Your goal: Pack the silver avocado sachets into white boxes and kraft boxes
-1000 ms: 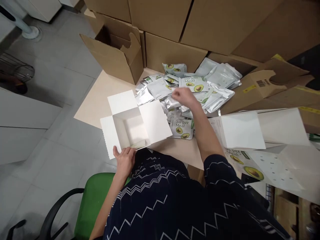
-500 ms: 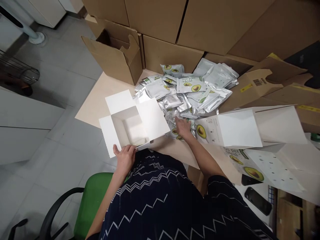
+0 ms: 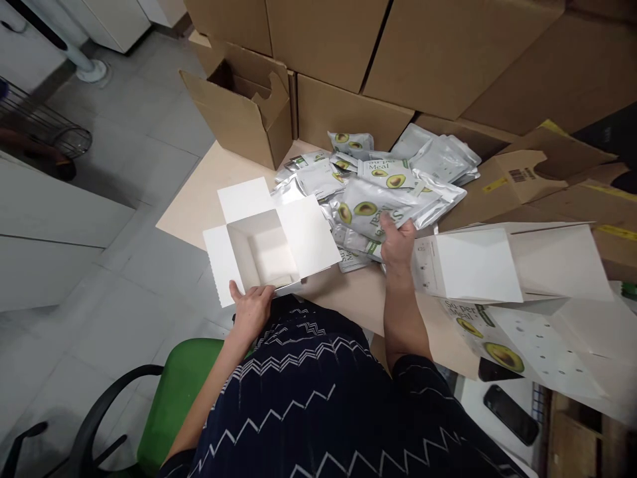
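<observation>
My left hand [image 3: 253,311] grips the near wall of an open white carton [image 3: 308,236], its flaps folded outward. Inside the carton, a small pale piece lies along the near edge of the floor. My right hand [image 3: 398,242] is closed on the corner of a silver foil pouch [image 3: 361,204] printed with avocados, its lettering upside down from here. That pouch is lifted over a heap of similar "Super Meal" pouches [image 3: 438,159]. The fingers under the pouch are hidden.
Brown cardboard boxes [image 3: 333,109] wall off the back of the table. An open brown box [image 3: 239,113] stands at the back left. More white cartons [image 3: 475,262] lie at right, near a black phone [image 3: 511,415]. A green chair [image 3: 176,392] stands at lower left.
My right hand has moved right and now lifts a pouch, where before it was reaching into the heap. My left hand stays on the carton's near wall. The view has shifted slightly.
</observation>
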{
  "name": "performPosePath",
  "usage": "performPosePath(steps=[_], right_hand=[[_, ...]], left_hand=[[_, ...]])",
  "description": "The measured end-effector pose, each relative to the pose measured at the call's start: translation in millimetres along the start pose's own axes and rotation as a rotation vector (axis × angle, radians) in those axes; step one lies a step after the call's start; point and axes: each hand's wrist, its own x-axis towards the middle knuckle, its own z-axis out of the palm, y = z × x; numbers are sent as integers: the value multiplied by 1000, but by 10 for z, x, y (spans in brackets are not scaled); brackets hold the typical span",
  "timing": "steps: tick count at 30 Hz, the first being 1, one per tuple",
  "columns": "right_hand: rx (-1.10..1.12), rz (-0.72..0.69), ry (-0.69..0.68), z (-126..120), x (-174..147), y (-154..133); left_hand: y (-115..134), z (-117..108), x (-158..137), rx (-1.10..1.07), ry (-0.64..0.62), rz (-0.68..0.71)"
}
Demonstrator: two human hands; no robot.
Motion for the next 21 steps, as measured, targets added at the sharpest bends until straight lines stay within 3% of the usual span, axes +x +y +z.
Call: performPosePath(steps=[2,5,9,12,16,21], right_hand=[[122,-85,11,72,9,-222],[357,-88,-101,266,-37,-587],[540,33,-378,724,-300,-929],[578,88,-613,1098,-555,-968],[405,59,-818,1336,-710,-820],[-65,-180,-1069,1311,-631,-770]], left_hand=[[7,-8,7,-9,-10,16],[22,-6,11,-13,-26,27],[40,26,14,-3,-32,9],[49,45,18,1,-40,-10],[64,43,17,6,-50,-17],[74,33,23,26,-39,2]])
